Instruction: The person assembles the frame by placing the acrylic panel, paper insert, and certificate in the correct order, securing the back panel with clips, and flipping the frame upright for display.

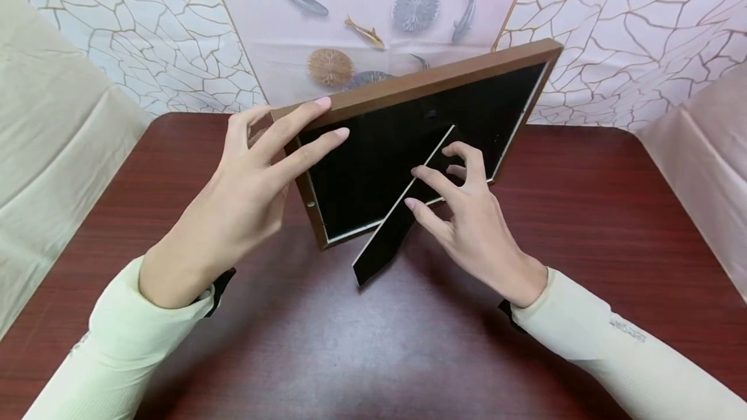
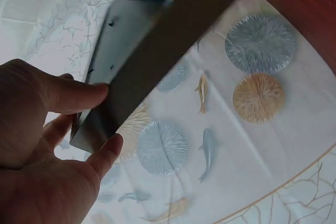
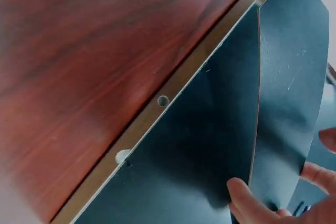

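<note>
Presently a brown wooden picture frame (image 1: 420,83) stands tilted on its lower edge near the middle of the dark red table (image 1: 613,212), black backing board toward the person, closer to the far edge than the near one. Left hand (image 1: 245,193) grips the frame's upper left corner, thumb hidden behind the front, fingers (image 1: 303,118) stretched along the top rail; the left wrist view shows thumb and finger pinching that corner. Right hand (image 1: 467,212) pinches the black easel stand (image 1: 397,219), which swings out from the backing, its foot touching the table toward the near edge. Risks, as judged: the stand is thin card hinged high up; pulling it out too far could crease or tear it at the hinge. If its foot slides on the smooth table while the left hand eases off, the frame would likely fall flat, face down toward the patterned cloth (image 1: 373,18) at the far edge. A one-corner grip also lets the frame twist about its bottom edge.
</note>
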A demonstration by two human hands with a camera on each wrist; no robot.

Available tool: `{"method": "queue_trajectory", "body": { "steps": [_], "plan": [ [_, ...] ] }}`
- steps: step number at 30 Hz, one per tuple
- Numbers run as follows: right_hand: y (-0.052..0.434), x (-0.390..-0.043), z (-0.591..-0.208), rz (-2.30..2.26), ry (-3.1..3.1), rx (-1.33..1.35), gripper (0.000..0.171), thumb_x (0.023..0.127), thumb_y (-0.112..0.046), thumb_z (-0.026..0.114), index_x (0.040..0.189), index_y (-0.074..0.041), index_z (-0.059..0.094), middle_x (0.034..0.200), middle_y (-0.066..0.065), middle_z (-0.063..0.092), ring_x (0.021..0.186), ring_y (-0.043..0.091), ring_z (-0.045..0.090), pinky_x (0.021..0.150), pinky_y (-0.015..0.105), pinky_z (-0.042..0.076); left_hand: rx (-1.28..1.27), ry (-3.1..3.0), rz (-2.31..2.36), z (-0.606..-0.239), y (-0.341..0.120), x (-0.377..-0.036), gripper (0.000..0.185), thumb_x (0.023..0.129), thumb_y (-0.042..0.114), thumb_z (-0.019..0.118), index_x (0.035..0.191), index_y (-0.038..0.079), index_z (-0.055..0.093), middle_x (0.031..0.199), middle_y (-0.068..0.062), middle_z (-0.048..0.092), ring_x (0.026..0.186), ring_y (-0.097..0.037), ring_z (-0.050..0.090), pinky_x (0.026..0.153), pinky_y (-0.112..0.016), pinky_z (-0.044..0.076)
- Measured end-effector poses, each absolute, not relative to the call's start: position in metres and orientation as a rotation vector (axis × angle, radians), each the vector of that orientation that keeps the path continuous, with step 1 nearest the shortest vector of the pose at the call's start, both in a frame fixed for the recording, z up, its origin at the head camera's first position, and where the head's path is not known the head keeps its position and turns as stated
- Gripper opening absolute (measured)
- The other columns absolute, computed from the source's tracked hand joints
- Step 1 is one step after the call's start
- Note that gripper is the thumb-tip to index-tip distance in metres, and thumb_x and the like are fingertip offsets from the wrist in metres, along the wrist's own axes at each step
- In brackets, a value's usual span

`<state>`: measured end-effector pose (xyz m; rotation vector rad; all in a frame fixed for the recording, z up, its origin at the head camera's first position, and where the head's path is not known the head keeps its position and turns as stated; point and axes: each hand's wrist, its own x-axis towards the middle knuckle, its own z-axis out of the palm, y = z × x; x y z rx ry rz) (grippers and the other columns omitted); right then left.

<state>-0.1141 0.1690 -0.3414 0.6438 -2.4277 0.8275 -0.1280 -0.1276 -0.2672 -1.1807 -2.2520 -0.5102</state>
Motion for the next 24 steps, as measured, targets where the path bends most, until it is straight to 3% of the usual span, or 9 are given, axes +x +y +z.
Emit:
{"method": "queue_trajectory", "body": {
  "steps": [4,6,9,11,17,24],
  "plan": [
    [0.176,-0.106,-0.343,0.889,-2.412,0.662,0.033,0.094,-0.016,0.079,0.126,-0.012,0.073,0.146,0.025,0.038,0.117,0.044,0.062,0.091,0.051,0.057,-1.133,-2.331,-0.452,-0.269,-0.126,-0.126,0.102,0.072,-0.037,0.047,0.156,0.02,0.051,0.17,-0.005,0.035,0.13,-0.053,0.037,0.101,-0.052,0.045],
    [0.179,-0.103,-0.344,0.913,-2.412,0.67,0.034,0.092,-0.015,0.079,0.126,-0.014,0.074,0.147,0.024,0.037,0.117,0.04,0.063,0.087,0.047,0.058,-1.087,-2.357,-0.421,-0.27,-0.126,-0.126,0.105,0.071,-0.037,0.048,0.157,0.023,0.05,0.172,-0.002,0.032,0.127,-0.052,0.037,0.086,-0.044,0.051],
    [0.183,-0.099,-0.346,0.932,-2.403,0.695,0.035,0.09,-0.012,0.08,0.125,-0.014,0.075,0.147,0.025,0.036,0.117,0.037,0.063,0.085,0.044,0.058,-1.042,-2.365,-0.392,-0.272,-0.125,-0.128,0.107,0.073,-0.037,0.048,0.158,0.028,0.049,0.173,0.001,0.032,0.122,-0.05,0.039,0.07,-0.037,0.051],
    [0.185,-0.097,-0.347,0.948,-2.388,0.722,0.036,0.089,-0.01,0.08,0.124,-0.013,0.075,0.147,0.025,0.036,0.117,0.038,0.063,0.09,0.045,0.056,-1.032,-2.36,-0.38,-0.274,-0.126,-0.13,0.108,0.073,-0.037,0.048,0.158,0.03,0.049,0.172,0.002,0.032,0.118,-0.05,0.038,0.068,-0.035,0.049],
    [0.191,-0.094,-0.351,0.977,-2.367,0.771,0.038,0.086,-0.007,0.081,0.123,-0.012,0.075,0.149,0.025,0.038,0.119,0.04,0.061,0.101,0.047,0.05,-1.053,-2.314,-0.397,-0.279,-0.131,-0.134,0.107,0.073,-0.037,0.047,0.157,0.03,0.05,0.172,0.002,0.034,0.124,-0.049,0.041,0.076,-0.041,0.052],
    [0.195,-0.09,-0.357,0.966,-2.381,0.811,0.038,0.087,-0.007,0.078,0.124,-0.014,0.075,0.149,0.024,0.038,0.122,0.04,0.058,0.107,0.046,0.046,-1.094,-2.258,-0.418,-0.285,-0.136,-0.142,0.089,0.084,-0.032,0.048,0.152,0.025,0.058,0.168,-0.003,0.041,0.134,-0.044,0.045,0.099,-0.047,0.053]
  ]
}}
